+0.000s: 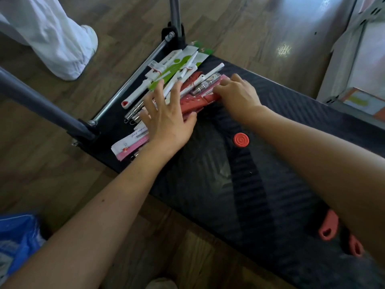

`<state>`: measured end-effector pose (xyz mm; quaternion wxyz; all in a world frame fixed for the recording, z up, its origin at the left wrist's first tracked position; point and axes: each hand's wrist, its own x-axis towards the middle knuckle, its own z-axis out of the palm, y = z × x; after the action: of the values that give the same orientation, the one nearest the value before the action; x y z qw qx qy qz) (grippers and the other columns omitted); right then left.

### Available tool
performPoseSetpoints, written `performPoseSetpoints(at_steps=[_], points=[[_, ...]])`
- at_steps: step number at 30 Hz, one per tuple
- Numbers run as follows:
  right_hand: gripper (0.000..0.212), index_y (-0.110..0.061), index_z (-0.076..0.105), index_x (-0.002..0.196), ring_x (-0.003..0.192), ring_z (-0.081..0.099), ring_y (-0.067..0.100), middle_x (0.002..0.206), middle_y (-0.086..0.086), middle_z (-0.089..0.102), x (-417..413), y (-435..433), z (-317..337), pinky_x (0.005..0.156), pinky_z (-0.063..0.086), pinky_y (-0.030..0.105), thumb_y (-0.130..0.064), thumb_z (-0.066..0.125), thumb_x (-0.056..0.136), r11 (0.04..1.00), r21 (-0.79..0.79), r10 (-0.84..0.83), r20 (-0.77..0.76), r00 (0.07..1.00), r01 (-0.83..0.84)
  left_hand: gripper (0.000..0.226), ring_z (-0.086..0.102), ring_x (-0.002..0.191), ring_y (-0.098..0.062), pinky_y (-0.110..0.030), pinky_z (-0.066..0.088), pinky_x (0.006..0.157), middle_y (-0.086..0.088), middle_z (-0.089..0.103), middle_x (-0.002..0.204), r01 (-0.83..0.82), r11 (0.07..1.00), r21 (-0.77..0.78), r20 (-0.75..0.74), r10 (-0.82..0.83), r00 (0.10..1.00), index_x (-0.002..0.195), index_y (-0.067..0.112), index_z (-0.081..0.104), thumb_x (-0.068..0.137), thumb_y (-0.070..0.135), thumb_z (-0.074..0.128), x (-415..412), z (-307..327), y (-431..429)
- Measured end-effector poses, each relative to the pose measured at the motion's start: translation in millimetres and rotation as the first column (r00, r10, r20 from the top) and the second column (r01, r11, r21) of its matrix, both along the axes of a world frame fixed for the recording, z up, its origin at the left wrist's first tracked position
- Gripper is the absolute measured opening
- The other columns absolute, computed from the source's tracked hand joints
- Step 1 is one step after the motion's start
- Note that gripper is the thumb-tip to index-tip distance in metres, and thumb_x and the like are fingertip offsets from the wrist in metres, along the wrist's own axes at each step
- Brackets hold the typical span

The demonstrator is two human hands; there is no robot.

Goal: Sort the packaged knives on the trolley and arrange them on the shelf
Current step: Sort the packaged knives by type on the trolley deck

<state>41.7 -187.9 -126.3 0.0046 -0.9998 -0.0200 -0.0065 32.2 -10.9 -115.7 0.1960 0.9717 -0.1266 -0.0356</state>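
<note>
A heap of packaged knives (177, 69) lies at the handle end of the black trolley deck (239, 184): green-and-white cards, white handles, red handles (193, 104), steel handles (208, 83) and pink cards (129, 147). My left hand (164, 119) lies flat on the pile with fingers spread, thumb against a red-handled knife. My right hand (235, 92) rests on the pile's right side, fingers curled over the end of a pink and red package; whether it grips it I cannot tell.
The trolley's metal handle frame (133, 76) rises behind the pile. A red round button (241, 139) sits mid-deck, and red loops (329, 228) at its near right. Another person's white-trousered leg (52, 38) stands far left. A blue bag (16, 238) lies near left. Shelving (358, 59) stands right.
</note>
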Motion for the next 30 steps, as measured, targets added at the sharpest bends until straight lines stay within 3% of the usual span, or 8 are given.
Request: performPoseSetpoints(at_steps=[7, 11, 14, 17, 19, 21, 25, 30], points=[[0.025, -0.011, 0.061, 0.113, 0.103, 0.055, 0.034, 0.112, 0.011, 0.058, -47.3, -10.6, 10.6, 0.073, 0.040, 0.036, -0.013, 0.047, 0.092, 0.994, 0.074, -0.077, -0.069, 0.995, 0.082, 0.083, 0.002, 0.138, -0.037, -0.056, 0.014, 0.108, -0.011, -0.004, 0.152, -0.090, 0.966, -0.241, 0.022, 0.099, 0.995, 0.147, 0.017, 0.009, 0.084, 0.032, 0.061, -19.4, 10.5, -10.3], [0.020, -0.012, 0.066, 0.100, 0.096, 0.058, 0.031, 0.101, 0.011, 0.064, -79.5, -7.8, 13.8, 0.073, 0.040, 0.032, -0.023, 0.054, 0.088, 0.922, 0.281, -0.222, -0.176, 0.959, 0.265, 0.084, 0.009, 0.137, -0.034, -0.051, 0.021, 0.107, -0.013, 0.000, 0.151, -0.102, 0.892, -0.441, 0.009, 0.118, 0.993, 0.146, 0.012, 0.010, 0.083, 0.028, 0.064, -30.0, 14.9, -18.3], [0.017, -0.010, 0.069, 0.091, 0.082, 0.064, 0.021, 0.086, 0.010, 0.070, -103.6, -0.4, 15.7, 0.076, 0.049, 0.028, -0.022, 0.058, 0.087, 0.722, 0.544, -0.282, -0.332, 0.900, 0.427, 0.083, 0.018, 0.137, -0.030, -0.044, 0.028, 0.108, -0.012, 0.007, 0.151, -0.251, 0.760, -0.599, -0.344, 0.039, 0.938, 0.145, 0.025, 0.002, 0.086, 0.031, 0.061, -35.6, 16.3, -24.4], [0.016, -0.007, 0.067, 0.099, 0.075, 0.064, 0.017, 0.087, 0.009, 0.068, -127.5, 12.0, 18.9, 0.077, 0.054, 0.028, -0.016, 0.057, 0.090, 0.359, 0.748, -0.236, -0.506, 0.830, 0.558, 0.066, 0.047, 0.118, -0.021, -0.035, 0.039, 0.093, -0.001, 0.037, 0.139, -0.430, 0.683, -0.591, -0.676, -0.129, 0.726, 0.143, 0.025, 0.016, 0.090, 0.042, 0.052, -40.1, 20.9, -27.4], [0.019, -0.005, 0.064, 0.105, 0.074, 0.062, 0.013, 0.085, 0.005, 0.065, -141.4, 20.9, 20.7, 0.075, 0.052, 0.025, -0.014, 0.053, 0.092, 0.141, 0.788, -0.157, -0.581, 0.799, 0.600, 0.053, 0.054, 0.107, -0.017, -0.033, 0.040, 0.090, 0.002, 0.048, 0.128, -0.466, 0.669, -0.579, -0.738, -0.187, 0.648, 0.138, 0.022, 0.033, 0.092, 0.043, 0.048, -42.7, 22.5, -28.0], [0.016, -0.006, 0.063, 0.103, 0.074, 0.060, 0.013, 0.084, 0.004, 0.063, -152.4, 28.1, 21.2, 0.077, 0.052, 0.026, -0.012, 0.052, 0.093, 0.022, 0.790, -0.089, -0.609, 0.788, 0.613, 0.038, 0.058, 0.101, -0.014, -0.033, 0.040, 0.089, 0.003, 0.057, 0.119, -0.435, 0.681, -0.589, -0.734, -0.226, 0.640, 0.123, 0.020, 0.050, 0.093, 0.042, 0.046, -45.4, 21.6, -29.3], [0.012, -0.012, 0.063, 0.096, 0.073, 0.059, 0.011, 0.082, 0.001, 0.062, -169.4, 36.9, 22.7, 0.073, 0.051, 0.022, -0.012, 0.051, 0.093, 0.033, 0.778, -0.010, -0.628, 0.778, 0.628, 0.017, 0.058, 0.078, -0.010, -0.032, 0.042, 0.083, 0.007, 0.062, 0.081, -0.356, 0.717, -0.599, -0.692, -0.240, 0.681, 0.083, 0.024, 0.058, 0.093, 0.034, 0.049, -54.3, 20.8, -36.6], [0.012, -0.013, 0.063, 0.096, 0.077, 0.062, 0.013, 0.086, 0.002, 0.064, -182.5, 32.1, 22.2, 0.078, 0.053, 0.025, -0.016, 0.052, 0.093, 0.039, 0.756, 0.020, -0.654, 0.756, 0.653, 0.014, 0.058, 0.066, -0.008, -0.024, 0.049, 0.068, 0.003, 0.063, 0.071, -0.334, 0.697, -0.634, -0.653, -0.251, 0.715, 0.079, 0.019, 0.060, 0.092, 0.020, 0.055, -64.2, 19.3, -44.7]])
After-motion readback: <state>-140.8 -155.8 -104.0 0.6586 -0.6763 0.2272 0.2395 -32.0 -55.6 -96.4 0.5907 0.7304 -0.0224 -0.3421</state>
